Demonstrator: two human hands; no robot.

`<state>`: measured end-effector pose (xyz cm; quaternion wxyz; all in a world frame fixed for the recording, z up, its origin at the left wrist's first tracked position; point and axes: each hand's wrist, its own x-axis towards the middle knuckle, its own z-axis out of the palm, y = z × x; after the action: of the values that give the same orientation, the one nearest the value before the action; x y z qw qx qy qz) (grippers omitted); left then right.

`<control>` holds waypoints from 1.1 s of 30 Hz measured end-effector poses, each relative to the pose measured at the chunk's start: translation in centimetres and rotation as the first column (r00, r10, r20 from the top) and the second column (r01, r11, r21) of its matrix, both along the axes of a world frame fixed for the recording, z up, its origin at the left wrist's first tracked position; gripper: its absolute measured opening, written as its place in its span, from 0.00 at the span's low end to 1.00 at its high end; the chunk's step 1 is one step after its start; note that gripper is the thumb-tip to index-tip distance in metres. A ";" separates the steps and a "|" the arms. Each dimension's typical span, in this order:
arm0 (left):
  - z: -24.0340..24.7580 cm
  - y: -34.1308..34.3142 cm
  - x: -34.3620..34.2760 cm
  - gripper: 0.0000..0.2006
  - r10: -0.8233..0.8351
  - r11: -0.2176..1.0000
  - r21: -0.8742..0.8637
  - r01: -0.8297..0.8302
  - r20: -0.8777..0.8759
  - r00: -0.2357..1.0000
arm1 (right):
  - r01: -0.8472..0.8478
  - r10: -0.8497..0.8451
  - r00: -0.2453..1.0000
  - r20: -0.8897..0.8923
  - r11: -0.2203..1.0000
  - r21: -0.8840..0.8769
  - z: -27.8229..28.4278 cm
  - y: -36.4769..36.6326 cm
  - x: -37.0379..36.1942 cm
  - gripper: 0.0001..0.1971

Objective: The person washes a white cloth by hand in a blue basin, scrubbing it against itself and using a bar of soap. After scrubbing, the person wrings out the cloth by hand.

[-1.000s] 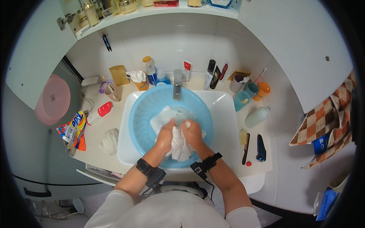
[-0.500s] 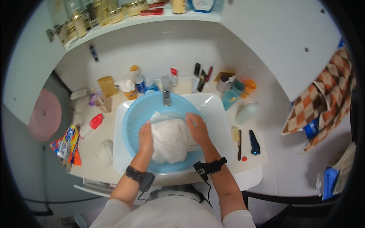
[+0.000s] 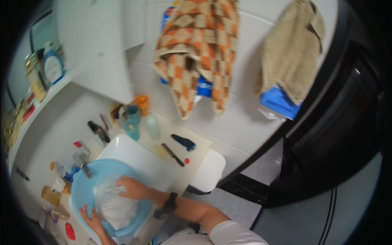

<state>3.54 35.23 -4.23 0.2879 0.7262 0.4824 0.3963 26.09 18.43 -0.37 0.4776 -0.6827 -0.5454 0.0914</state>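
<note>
A bundled white cloth (image 3: 116,209) lies in a light blue plastic basin (image 3: 138,169), which sits in the white sink. At the cloth's left edge, my left hand (image 3: 93,222) is open, fingers spread between it and the basin wall. My right hand (image 3: 132,188) touches the cloth's upper right side, thumb and bent fingers apart. The metal faucet (image 3: 85,169) reaches over the basin's rim. A dark strap with a small box (image 3: 166,206) circles my right wrist.
Right of the sink (image 3: 153,165) lie a comb (image 3: 173,155) and a dark shaver (image 3: 183,142), near a pale green bottle (image 3: 152,127) and cups (image 3: 131,130). Bottles and tubes line the back. A checkered towel (image 3: 200,53) and a beige towel (image 3: 290,53) hang on the wall.
The view has swung to the right, so the basin now appears at lower left and more towels and a dark doorway show. Both hands remain at the cloth in the basin.
</note>
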 end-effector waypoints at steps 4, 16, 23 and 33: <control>4.0 -1.4 2.9 0.11 -0.136 0.986 -0.069 0.150 0.174 0.975 | -0.029 0.019 0.989 -0.145 0.998 -0.063 -4.4 0.3 1.9 0.17; 4.7 -17.4 17.7 0.11 -0.587 0.747 -0.144 0.649 0.318 0.745 | -0.151 0.074 0.932 -0.356 0.969 -0.195 -0.2 -29.0 6.1 0.18; 9.9 -38.9 24.6 0.05 -0.941 0.115 -0.377 0.919 0.255 0.223 | 0.237 -0.272 0.869 -0.413 0.962 -0.133 -4.1 -52.4 5.5 0.13; 8.8 -53.3 30.0 0.09 -0.932 -0.351 -0.657 0.668 0.177 -0.315 | 0.902 -0.983 0.088 -0.159 0.147 -0.406 -17.9 -76.8 -8.4 0.15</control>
<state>33.59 -18.02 4.54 0.5391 0.7649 -0.1351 -0.3256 17.67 -58.36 -18.24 0.4469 -0.8811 0.1466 -0.0497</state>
